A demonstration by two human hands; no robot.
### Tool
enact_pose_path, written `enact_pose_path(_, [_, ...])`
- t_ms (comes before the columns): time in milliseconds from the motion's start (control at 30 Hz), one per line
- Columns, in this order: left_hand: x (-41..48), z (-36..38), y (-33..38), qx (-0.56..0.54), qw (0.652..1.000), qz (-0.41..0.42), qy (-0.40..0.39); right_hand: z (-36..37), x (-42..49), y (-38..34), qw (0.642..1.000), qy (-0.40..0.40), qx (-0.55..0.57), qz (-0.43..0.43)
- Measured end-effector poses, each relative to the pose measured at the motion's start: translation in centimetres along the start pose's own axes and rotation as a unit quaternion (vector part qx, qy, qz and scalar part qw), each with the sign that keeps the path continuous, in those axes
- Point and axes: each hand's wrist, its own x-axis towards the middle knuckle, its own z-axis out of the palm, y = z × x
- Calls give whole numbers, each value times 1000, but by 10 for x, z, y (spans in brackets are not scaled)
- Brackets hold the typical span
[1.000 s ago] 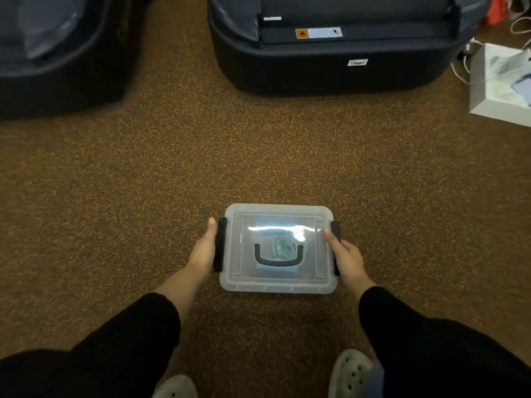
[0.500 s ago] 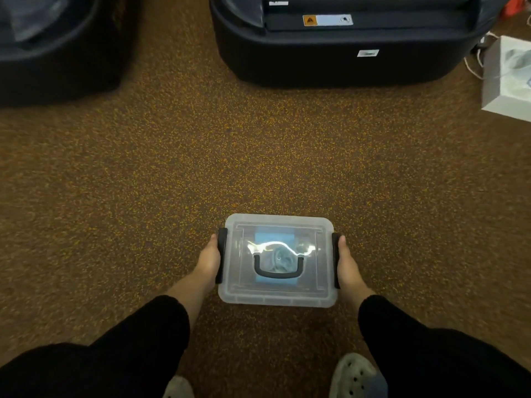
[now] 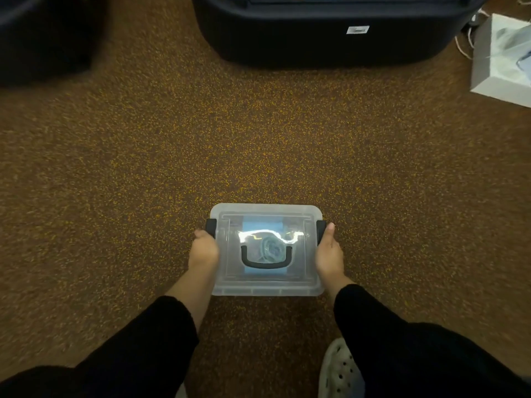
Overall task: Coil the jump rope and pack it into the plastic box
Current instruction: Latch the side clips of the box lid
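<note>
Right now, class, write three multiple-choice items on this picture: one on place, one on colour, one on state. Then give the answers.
1. Where does the plastic box sit?
A. on a shelf
B. on the carpet
C. on a chair

2. What colour is the lid's carry handle?
A. black
B. red
C. white

3. How is the box?
A. lid off
B. tipped over
C. lid on

Answers: 1 B, speckled brown carpet surrounds it. 2 A, a dark bar lies flat on the clear lid. 3 C, the coiled jump rope shows through the lid, with the left hand and right hand at the side clips.
</note>
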Motion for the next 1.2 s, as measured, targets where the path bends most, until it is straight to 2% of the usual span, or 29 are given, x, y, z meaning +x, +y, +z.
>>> enact_pose_path(167, [-2, 3, 1, 45, 998, 17, 31, 4, 5, 5, 999, 19, -38, -24])
enact_pose_path(367, [-6, 1, 6, 50, 998, 24, 31, 6, 4, 5, 998, 18, -42, -36])
enact_pose_path(667, [-15, -6, 12, 63, 998, 9, -2, 3, -2, 1, 995, 42, -58, -72])
enact_pose_path(800, [-23, -13, 19, 66, 997, 4, -37, -3, 2, -2, 998, 10, -45, -49])
enact_pose_path(900, [-23, -16, 31, 41, 998, 4, -48, -5, 9, -15, 998, 3, -29, -61])
enact_pose_path(1200, [-33, -19, 117, -1, 995, 88, -47, -10, 41, -102, 990, -2, -21, -140])
